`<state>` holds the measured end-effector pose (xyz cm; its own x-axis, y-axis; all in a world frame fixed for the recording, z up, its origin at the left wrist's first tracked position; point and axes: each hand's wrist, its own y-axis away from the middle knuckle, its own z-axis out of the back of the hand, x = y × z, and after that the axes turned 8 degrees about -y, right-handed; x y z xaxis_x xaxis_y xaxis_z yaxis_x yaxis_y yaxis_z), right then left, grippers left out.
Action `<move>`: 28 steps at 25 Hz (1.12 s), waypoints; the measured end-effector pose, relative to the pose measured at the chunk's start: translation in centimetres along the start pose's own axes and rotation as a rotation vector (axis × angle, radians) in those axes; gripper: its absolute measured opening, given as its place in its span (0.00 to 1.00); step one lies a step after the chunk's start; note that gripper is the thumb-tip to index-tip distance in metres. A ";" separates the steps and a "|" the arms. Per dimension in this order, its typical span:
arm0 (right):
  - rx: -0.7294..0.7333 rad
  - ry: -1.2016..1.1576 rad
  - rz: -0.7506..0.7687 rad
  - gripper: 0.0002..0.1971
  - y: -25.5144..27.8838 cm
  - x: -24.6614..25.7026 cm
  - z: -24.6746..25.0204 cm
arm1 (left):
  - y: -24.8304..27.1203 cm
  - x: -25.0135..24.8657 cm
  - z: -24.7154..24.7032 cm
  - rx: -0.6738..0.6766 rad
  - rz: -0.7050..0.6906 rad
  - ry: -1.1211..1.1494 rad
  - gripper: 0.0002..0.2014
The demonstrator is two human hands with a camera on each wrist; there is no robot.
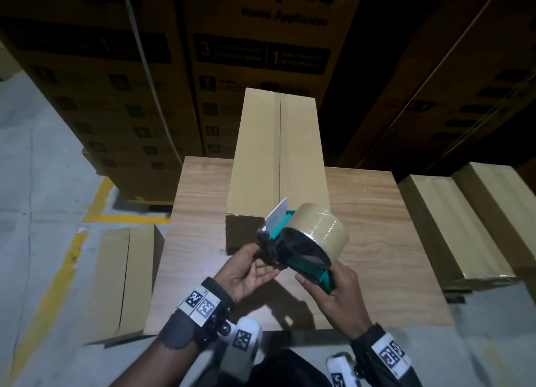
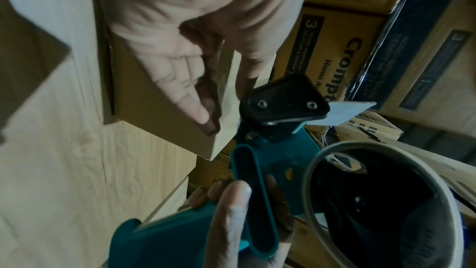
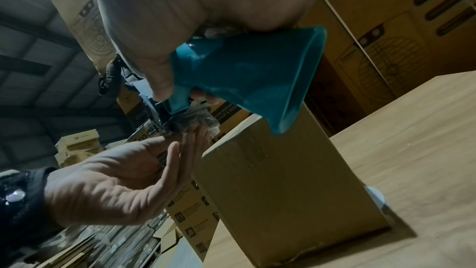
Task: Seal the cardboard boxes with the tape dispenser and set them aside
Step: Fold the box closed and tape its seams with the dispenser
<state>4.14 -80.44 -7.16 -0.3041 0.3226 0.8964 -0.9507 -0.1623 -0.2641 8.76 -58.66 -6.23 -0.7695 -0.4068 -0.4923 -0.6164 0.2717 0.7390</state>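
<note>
Reading "Crompt…" [image 2: 359, 64], seemingly "Home Appliances" [image 1: 284, 16]

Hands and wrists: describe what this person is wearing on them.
Both hands are bare, with no gloves. The left hand has a dark wrist strap carrying white tags printed with black square codes, and a white camera unit with another code hangs below it. The right hand has a dark sleeve or strap with similar white coded tags and its own white unit.
</note>
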 end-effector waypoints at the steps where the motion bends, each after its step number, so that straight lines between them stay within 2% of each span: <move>1: 0.000 -0.008 -0.005 0.20 0.0 -0.1 0.0 | -0.1 0.1 0.1 -0.026 -0.004 0.000 0.15; 6: 0.025 -0.022 -0.018 0.18 -0.3 -0.7 0.5 | -0.4 -0.2 -0.5 -0.185 -0.076 -0.047 0.08; 10: 0.076 -0.078 -0.050 0.16 -1.2 -0.9 1.6 | -0.7 -0.9 -0.8 -0.220 -0.125 -0.053 0.06; 12: 0.127 -0.095 -0.051 0.16 -2.1 -1.0 2.4 | -1.2 -1.1 -0.7 -0.258 -0.197 -0.124 0.09; 15: 0.220 -0.127 -0.033 0.17 -4.3 -0.7 3.5 | -1.8 -1.6 -0.6 -0.324 -0.312 -0.118 0.12; 21: 0.393 -0.120 0.033 0.19 -9.3 0.8 4.0 | -1.0 -2.8 -0.3 -0.439 -0.479 -0.100 0.01; 25: 0.311 0.047 0.050 0.24 -11.5 -0.7 7.5 | -0.6 -4.8 4.3 -0.655 -0.587 -0.010 0.07; 28: 0.382 0.250 0.148 0.25 -13.0 -1.2 10.0 | -0.5 -5.3 6.7 -0.689 -0.647 -0.109 0.10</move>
<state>17.50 -88.03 -1.21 -0.4840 0.4768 0.7337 -0.8203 -0.5393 -0.1906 12.04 -50.79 -7.07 -0.3464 -0.2053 -0.9153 -0.7208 -0.5662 0.3998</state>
